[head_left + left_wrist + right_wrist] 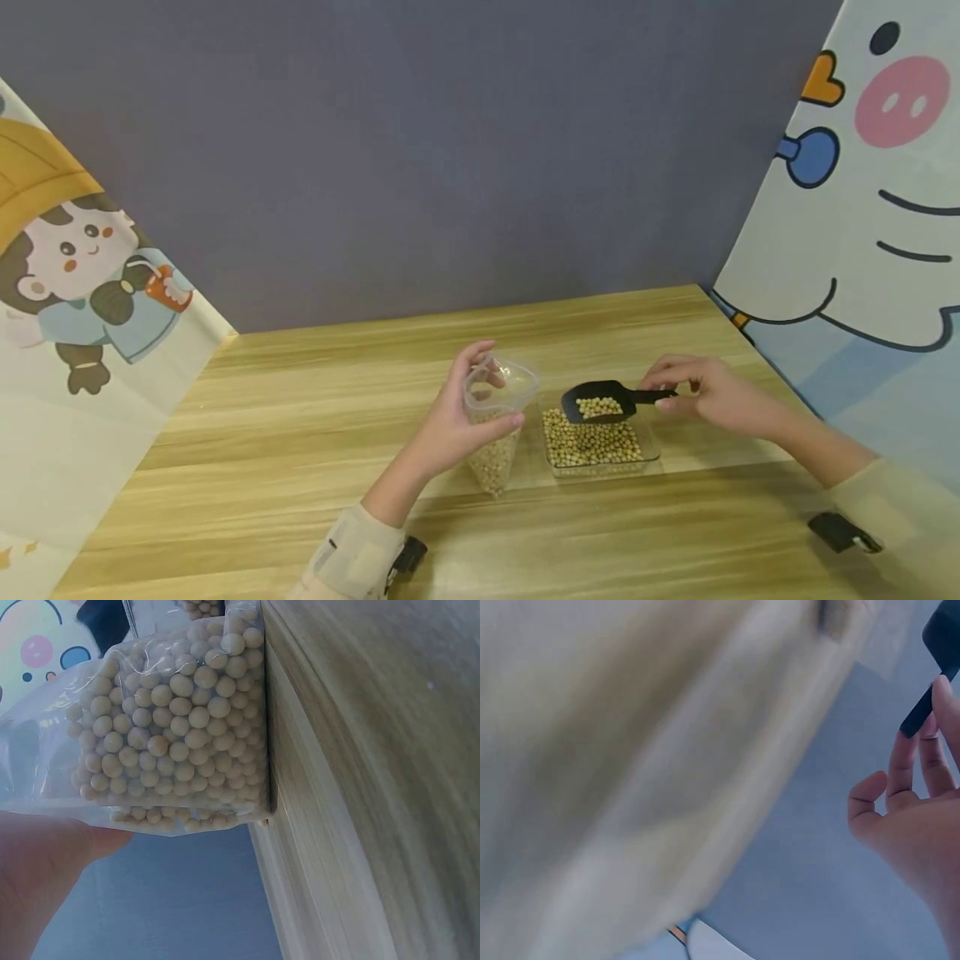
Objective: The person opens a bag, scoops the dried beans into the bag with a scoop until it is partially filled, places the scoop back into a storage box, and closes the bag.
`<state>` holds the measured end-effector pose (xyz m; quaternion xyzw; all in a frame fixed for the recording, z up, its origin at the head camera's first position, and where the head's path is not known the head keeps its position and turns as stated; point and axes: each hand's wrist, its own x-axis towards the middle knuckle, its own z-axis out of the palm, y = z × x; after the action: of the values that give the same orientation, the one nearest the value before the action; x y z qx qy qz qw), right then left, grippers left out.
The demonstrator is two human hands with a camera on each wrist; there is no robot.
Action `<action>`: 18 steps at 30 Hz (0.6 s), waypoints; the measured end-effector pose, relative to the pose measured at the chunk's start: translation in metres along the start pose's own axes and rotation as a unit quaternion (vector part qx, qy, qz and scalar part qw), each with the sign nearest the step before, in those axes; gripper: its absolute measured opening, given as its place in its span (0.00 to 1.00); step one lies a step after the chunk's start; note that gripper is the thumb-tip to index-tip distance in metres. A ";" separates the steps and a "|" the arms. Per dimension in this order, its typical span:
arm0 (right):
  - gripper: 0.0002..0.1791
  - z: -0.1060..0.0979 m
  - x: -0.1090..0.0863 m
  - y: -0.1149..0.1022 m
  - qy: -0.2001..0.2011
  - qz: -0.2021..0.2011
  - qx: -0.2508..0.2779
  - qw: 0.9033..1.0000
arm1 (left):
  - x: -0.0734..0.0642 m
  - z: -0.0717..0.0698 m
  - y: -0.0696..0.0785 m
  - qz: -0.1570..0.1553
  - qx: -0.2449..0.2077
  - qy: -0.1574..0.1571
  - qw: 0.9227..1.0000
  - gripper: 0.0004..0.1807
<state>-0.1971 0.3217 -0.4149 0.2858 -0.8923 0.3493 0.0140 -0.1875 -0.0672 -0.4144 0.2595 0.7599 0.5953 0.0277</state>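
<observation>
My left hand [450,425] grips a clear plastic bag [492,446] near its open mouth, thumb on the near side and fingers round the far side. Round pale beans [176,727] fill its lower part, and its base stands on the table. By its handle, my right hand [708,393] pinches a black scoop [626,395] between thumb and fingers. Some beans lie in the scoop, which is over a clear rectangular container [600,472] of the same beans. In the right wrist view, the scoop's handle [919,714] shows between the fingertips.
The wood-grain table [300,442] runs back to a plain grey wall [450,167]. Cartoon-printed panels stand at the left [90,350] and right [862,250]. The container sits just right of the bag.
</observation>
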 end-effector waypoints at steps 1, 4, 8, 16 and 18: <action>0.15 -0.005 0.002 -0.003 0.007 -0.003 -0.014 1.000 | 0.000 0.000 0.000 0.000 0.000 -0.001 1.000 0.53; 0.16 -0.025 0.010 -0.017 0.021 -0.010 -0.072 0.997 | 0.001 0.000 0.001 -0.002 0.001 -0.003 1.000 0.53; 0.16 -0.049 0.026 -0.044 0.026 -0.017 -0.120 0.992 | 0.003 0.001 0.001 0.000 0.000 -0.006 1.000 0.53; 0.15 -0.063 0.063 -0.110 -0.021 -0.046 -0.157 0.986 | 0.005 0.004 0.000 0.001 0.002 -0.008 1.000 0.52; 0.14 -0.061 0.070 -0.125 -0.033 -0.061 -0.183 0.981 | 0.004 0.004 0.001 0.002 0.004 -0.006 1.000 0.52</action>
<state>-0.2014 0.2509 -0.2762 0.3438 -0.9219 0.1691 0.0580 -0.1896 -0.0617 -0.4139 0.2647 0.7616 0.5908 0.0302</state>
